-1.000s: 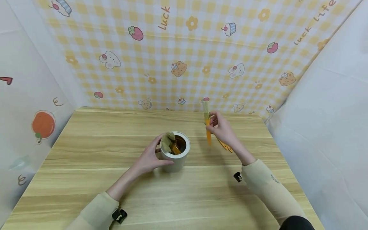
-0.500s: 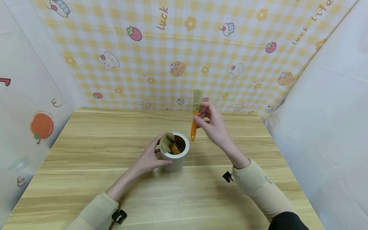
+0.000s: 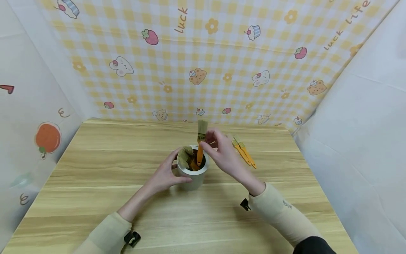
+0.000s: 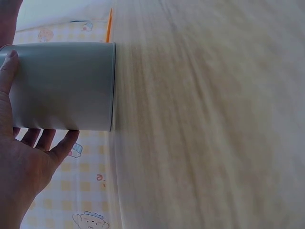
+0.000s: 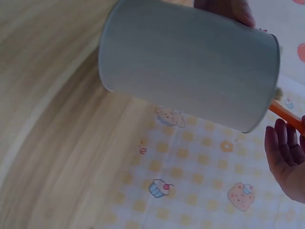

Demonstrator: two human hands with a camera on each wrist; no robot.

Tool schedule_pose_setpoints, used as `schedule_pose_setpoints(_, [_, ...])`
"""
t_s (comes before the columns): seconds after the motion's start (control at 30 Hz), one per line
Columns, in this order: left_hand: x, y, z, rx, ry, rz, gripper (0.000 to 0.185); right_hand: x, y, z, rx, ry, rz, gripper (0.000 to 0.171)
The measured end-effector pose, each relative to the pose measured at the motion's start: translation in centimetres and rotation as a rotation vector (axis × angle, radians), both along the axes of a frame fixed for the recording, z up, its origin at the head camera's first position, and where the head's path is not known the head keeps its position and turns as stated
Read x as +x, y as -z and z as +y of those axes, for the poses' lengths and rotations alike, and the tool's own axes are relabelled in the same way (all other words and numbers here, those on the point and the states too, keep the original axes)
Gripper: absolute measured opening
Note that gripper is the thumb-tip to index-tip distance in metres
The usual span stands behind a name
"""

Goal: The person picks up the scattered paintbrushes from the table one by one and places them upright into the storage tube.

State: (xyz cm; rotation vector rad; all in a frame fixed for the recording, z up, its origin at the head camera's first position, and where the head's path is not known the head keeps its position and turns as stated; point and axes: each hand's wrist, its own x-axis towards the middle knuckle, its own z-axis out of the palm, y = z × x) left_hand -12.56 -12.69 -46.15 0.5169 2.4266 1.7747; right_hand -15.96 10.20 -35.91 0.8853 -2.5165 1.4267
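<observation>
Orange-handled brush [image 3: 200, 145] with pale bristles, pinched in the right hand [image 3: 222, 155], is going handle-first into the grey round tin cup [image 3: 193, 176] mid-picture, which the left hand [image 3: 163, 174] grips and which already holds brushes, while two more orange brushes [image 3: 243, 151] wait right of it.

Cup [image 3: 193, 176] mid-table [image 3: 95, 197]; brush [image 3: 200, 148] in cup; two brushes [image 3: 244, 155] right of cup.
</observation>
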Motion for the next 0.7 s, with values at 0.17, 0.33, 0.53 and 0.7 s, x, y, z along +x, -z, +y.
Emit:
schedule_pose_setpoints(0.17, [0.0, 0.1, 0.0, 0.008, 0.005, 0.009, 0.106, 0.2, 1.3, 0.0, 0.056, 0.008, 0.068, 0.015])
schedule_pose_setpoints(0.33, [0.0, 0.1, 0.0, 0.012, 0.007, 0.007, 0.105, 0.3, 2.3, 0.1, 0.088, 0.008, 0.129, 0.01])
schedule_pose_setpoints(0.53, [0.1, 0.0, 0.0, 0.01, 0.013, 0.012, 0.104, 0.2, 3.2, 0.4, 0.124, 0.015, 0.17, 0.009])
schedule_pose_setpoints(0.7, [0.0, 0.0, 0.0, 0.016, 0.011, 0.013, 0.105, -0.1, 3.6, 0.9, 0.095, 0.062, 0.185, 0.017])
